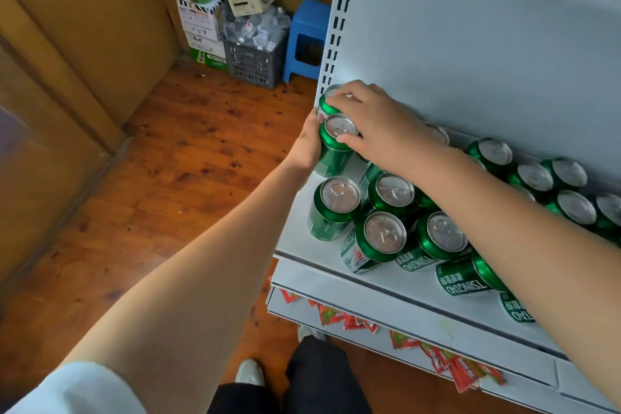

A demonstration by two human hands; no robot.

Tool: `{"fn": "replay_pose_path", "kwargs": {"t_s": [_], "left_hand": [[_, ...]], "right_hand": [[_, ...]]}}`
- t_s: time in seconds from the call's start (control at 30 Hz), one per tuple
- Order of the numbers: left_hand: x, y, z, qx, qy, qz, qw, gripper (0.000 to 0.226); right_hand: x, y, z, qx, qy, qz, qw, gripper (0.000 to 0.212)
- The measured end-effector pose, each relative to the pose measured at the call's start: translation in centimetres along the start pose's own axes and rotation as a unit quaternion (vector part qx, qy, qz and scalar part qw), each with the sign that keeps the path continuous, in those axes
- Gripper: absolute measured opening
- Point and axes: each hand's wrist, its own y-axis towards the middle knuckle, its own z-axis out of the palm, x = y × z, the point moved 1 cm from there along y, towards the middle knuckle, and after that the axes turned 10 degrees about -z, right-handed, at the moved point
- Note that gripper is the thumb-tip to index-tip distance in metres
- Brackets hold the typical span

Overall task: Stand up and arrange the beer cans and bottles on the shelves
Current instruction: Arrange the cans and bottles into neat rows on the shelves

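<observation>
Several green beer cans stand on a white metal shelf (302, 255), silver tops up, and a few lie on their sides near the front edge. My left hand (307, 146) wraps the left side of an upright can (334, 153) at the shelf's left edge. My right hand (373, 121) reaches over from the right. Its fingers rest on the top of the rear corner can (327, 104) and its thumb touches the front can's lid. More upright cans (336, 208) stand in front of the held one.
The white back panel (470, 44) rises behind the cans. A lower shelf with red packets (349, 319) juts out below. On the wooden floor at the back stand a blue stool (307, 40), a grey crate (253, 60) and stacked cartons (201, 27). Cardboard boxes line the left.
</observation>
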Motion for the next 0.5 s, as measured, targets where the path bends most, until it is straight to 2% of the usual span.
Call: {"fn": "replay_pose_path", "kwargs": {"t_s": [0.07, 0.1, 0.17, 0.2, 0.23, 0.33, 0.43, 0.5], "left_hand": [[0.0, 0.0, -0.2, -0.001, 0.038, 0.019, 0.999, 0.046], [-0.1, 0.1, -0.5, 0.001, 0.059, 0.034, 0.998, 0.047], [0.2, 0.1, -1.2, 0.001, 0.076, 0.026, 0.997, 0.057], [0.5, 0.3, -1.7, -0.005, 0.086, 0.014, 0.996, 0.061], [0.9, 0.4, -2.3, -0.007, 0.092, 0.004, 0.996, 0.065], [1.9, 0.3, -3.6, 0.01, 0.086, -0.002, 0.996, 0.073], [2.4, -0.3, -4.1, 0.035, 0.071, -0.01, 0.997, 0.076], [2.8, -1.1, -4.0, 0.046, 0.057, 0.001, 0.997, 0.072]], "right_hand": [[1.8, -1.6, -0.5, -0.067, 0.057, 0.026, 0.996, 0.048], [2.7, -2.3, -0.5, -0.038, 0.082, 0.038, 0.995, 0.055], [3.9, -3.5, 0.1, 0.107, 0.097, 0.056, 0.988, 0.077], [4.2, -4.0, 0.5, 0.16, 0.099, 0.059, 0.98, 0.081], [4.4, -4.2, 1.0, 0.176, 0.106, 0.06, 0.977, 0.076], [4.7, -4.1, 1.4, 0.118, 0.094, 0.064, 0.986, 0.054], [4.9, -3.3, 1.4, 0.072, 0.038, 0.07, 0.994, 0.05], [5.1, -2.7, 1.9, 0.039, 0.038, 0.087, 0.995, 0.055]]}}
